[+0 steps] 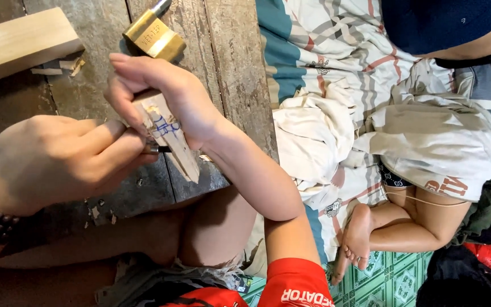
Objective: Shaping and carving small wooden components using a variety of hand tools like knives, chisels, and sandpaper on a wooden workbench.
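My right hand (169, 96) grips a small pale wooden piece (171, 142) with blue pen marks on its face, holding it tilted over a weathered plank surface (223, 68). My left hand (58, 159), with a dark bead bracelet at the wrist, pinches a small dark-tipped carving tool (157, 149). The tool's tip presses against the side of the wooden piece. Pale wood chips (100, 213) lie on the planks below my hands.
A brass padlock (154, 37) lies at the top of the planks, and a pale wooden block (18, 42) sits at the top left. To the right, another person lies on a checked blanket (313, 51), one bare foot (356, 239) over green tiled floor (393, 278).
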